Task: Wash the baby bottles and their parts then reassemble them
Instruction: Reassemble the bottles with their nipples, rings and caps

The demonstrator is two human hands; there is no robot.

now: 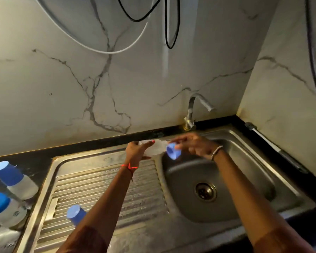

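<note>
Nearest you on the drainboard (77,183): loose blue cap (76,214), with two capped baby bottles (22,187) on the counter to its left, their print too blurred to read. Farther out, at the basin edge, your left hand (137,149) grips the clear bottle (156,148), long axis left-right, mouth toward your right hand (195,145), which pinches a second blue cap (172,152) just at that mouth.
</note>
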